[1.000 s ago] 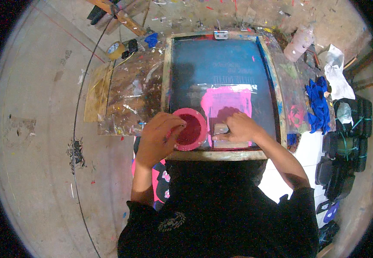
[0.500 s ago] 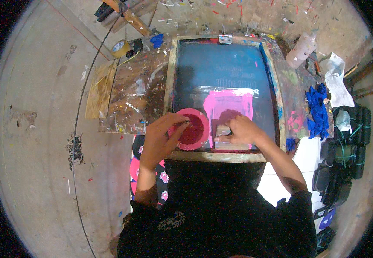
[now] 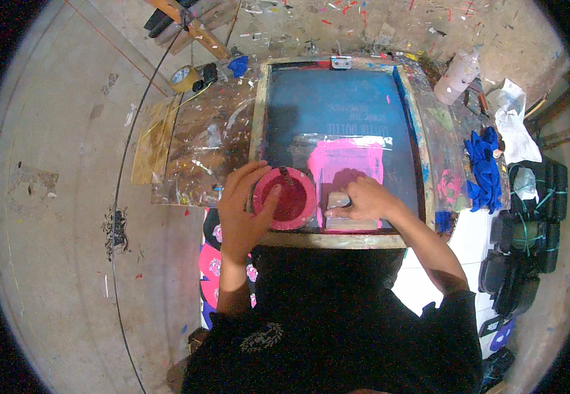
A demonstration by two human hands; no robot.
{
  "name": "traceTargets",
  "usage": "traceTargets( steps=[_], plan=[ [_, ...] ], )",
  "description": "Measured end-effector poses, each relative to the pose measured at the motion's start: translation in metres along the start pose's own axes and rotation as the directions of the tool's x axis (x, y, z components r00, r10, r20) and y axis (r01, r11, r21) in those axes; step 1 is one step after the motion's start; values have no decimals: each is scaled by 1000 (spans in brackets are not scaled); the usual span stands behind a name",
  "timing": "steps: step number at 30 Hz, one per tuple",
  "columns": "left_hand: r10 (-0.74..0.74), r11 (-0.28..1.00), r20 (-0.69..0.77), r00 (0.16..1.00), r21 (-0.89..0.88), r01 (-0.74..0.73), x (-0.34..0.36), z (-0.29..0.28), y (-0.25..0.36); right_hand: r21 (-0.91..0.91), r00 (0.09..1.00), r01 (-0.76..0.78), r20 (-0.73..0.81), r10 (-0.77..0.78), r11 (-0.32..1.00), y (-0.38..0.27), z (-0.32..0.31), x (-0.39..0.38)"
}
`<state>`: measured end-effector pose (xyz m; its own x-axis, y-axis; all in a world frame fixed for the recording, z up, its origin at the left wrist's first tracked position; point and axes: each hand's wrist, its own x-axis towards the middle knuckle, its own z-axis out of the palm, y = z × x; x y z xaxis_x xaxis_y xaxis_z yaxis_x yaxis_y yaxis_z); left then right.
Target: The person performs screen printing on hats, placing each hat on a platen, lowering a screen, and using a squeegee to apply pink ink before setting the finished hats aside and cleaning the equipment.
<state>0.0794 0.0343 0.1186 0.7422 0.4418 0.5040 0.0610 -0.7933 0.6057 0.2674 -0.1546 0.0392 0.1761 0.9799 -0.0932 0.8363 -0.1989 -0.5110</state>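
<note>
A round pink tub [image 3: 310, 209] with a thick rim and deep pink ink inside stands at the near left of a wood-framed printing screen [image 3: 337, 105]. My left hand [image 3: 243, 213] is at the tub's left side, fingers stretched and apart. Its thumb reaches over the rim above the opening; whether it touches cannot be told. A small dark piece [image 3: 283, 171] lies at the tub's far rim. My right hand [image 3: 365, 199] is closed round the wooden handle of a squeegee [image 3: 352, 224], which rests on the mesh at the near edge. Bright pink ink [image 3: 345, 150] covers the mesh beyond it.
The screen lies on a paint-splattered wooden board [image 3: 206, 141], held by a metal hinge clamp [image 3: 341, 62] at the far edge. A bottle [image 3: 457, 77], blue cloth [image 3: 484, 167] and white cloth [image 3: 516, 125] are at right. Tape [image 3: 184, 79] sits far left; dark bundles [image 3: 524, 223] lie lower right.
My left hand has opened from a pinch over the tub, its fingers moving to the outer left side. My right hand stays on the squeegee. The view has shifted slightly.
</note>
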Motion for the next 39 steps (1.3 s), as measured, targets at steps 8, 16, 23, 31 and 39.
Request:
traceTargets(
  steps=[8,16,23,31,39],
  plan=[
    [-46,999,-84,995,-24,44,-18,-4,-9,16,988,104,-119,-101,994,2,-7,-3],
    [-38,999,-147,988,-13,37,-23,-8,-12,199,993,82,64,-97,976,10,-27,3],
    [-226,918,-257,940,-378,117,10,-12,-1,569,993,115,-82,-83,814,-23,-104,29],
    [107,59,328,939,-945,323,97,27,-5,719,914,405,-331,-234,566,-75,-97,108],
    [65,-4,37,997,-999,37,93,28,-33,174,883,107,-470,-13,979,-78,-96,62]
  ],
)
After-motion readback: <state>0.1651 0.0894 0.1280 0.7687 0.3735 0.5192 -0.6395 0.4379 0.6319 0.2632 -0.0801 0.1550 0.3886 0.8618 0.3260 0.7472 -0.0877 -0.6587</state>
